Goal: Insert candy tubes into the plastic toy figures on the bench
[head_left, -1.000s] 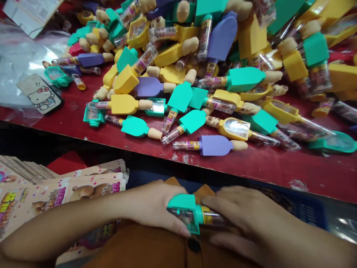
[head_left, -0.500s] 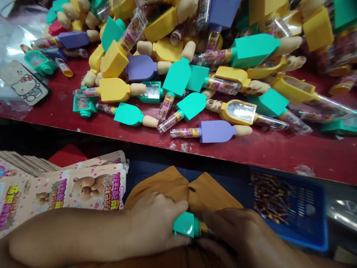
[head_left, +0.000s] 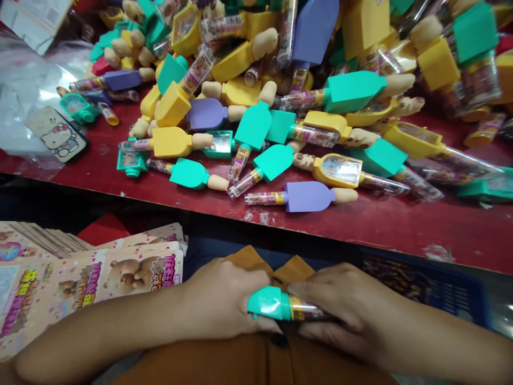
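In my lap, both hands grip one toy. My left hand (head_left: 224,302) is closed round its teal plastic head (head_left: 269,306). My right hand (head_left: 340,305) wraps the clear tube (head_left: 305,311) that sticks out of the teal part, with a printed yellow and pink label. The toy lies sideways above orange cloth (head_left: 256,358). Most of the tube is hidden under my right fingers.
A red table (head_left: 380,227) above my hands carries a big heap of similar toys (head_left: 280,96) in teal, yellow and purple. Printed pink cards (head_left: 92,275) are stacked at my left. A blue basket (head_left: 436,294) sits under the table at right. A cat-picture card (head_left: 58,133) lies far left.
The toy has turned in my hands: a second ago its clear window face showed, now the plain teal side is up. Both hands stayed on it in my lap.
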The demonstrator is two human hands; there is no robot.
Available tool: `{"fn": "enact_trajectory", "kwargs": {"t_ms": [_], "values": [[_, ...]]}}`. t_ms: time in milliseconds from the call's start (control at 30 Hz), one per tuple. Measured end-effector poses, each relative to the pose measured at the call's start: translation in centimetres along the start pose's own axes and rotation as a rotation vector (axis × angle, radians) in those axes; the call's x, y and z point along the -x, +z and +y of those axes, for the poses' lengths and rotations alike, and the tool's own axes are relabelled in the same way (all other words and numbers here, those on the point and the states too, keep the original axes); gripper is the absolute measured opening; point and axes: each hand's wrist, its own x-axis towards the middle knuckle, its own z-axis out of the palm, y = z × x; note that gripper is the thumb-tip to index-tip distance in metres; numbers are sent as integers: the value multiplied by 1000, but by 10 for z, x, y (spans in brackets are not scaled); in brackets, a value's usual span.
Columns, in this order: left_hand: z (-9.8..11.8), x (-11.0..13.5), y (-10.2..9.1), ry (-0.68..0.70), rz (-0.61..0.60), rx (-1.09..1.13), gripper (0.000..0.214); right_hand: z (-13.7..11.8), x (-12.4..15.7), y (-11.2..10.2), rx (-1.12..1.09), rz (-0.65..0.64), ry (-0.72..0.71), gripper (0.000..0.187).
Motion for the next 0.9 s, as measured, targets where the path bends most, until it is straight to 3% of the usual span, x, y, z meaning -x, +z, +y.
{"fn": "enact_trajectory", "kwargs": {"t_ms": [167, 267, 367, 467, 567, 700, 800, 900], "values": [[-5, -2, 1, 24, 18, 43, 30, 5, -4, -4, 0, -5, -48, 9], [-8, -1, 1, 112, -31, 111, 26, 11, -4, -10, -48, -69, -107, 5], [-10, 1, 0, 179, -9, 191, 25, 12, -1, -15, -44, -63, -154, 22], [-8, 0, -2, 62, 22, 261, 24, 7, 4, -14, 245, 115, -161, 35], [-3, -2, -4, -35, -3, 294, 27, 2, 8, -7, 632, 348, -258, 39], [5, -2, -1, -118, -13, 218, 30, -1, 10, 6, 773, 407, -291, 33], [7, 1, 5, -96, 22, -5, 27, -2, 8, 13, 512, 342, -180, 33], [6, 3, 11, 45, 121, -317, 20, 0, 1, 16, -174, 146, 124, 32]]}}
